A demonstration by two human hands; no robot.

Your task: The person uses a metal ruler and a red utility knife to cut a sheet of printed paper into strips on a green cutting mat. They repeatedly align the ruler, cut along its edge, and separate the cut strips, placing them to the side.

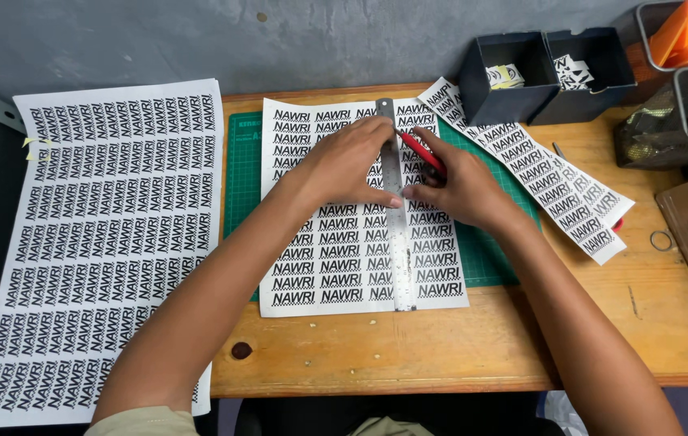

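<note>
My left hand (349, 161) presses flat on a steel ruler (399, 250) that lies lengthwise down a white sheet printed with rows of black labels (336, 258). The sheet rests on a green cutting mat (240, 173). My right hand (458, 187) grips a red-handled cutter (422, 153), whose tip sits against the ruler's right edge near its far end. The blade itself is hidden by my fingers.
A large printed label sheet (102, 242) hangs over the wooden table's left side. Cut label strips (549, 182) lie at the right. Two dark open boxes (545, 73) with cut labels stand at the back. Wire baskets (683, 113), an orange object and a metal ring (661, 240) sit at far right.
</note>
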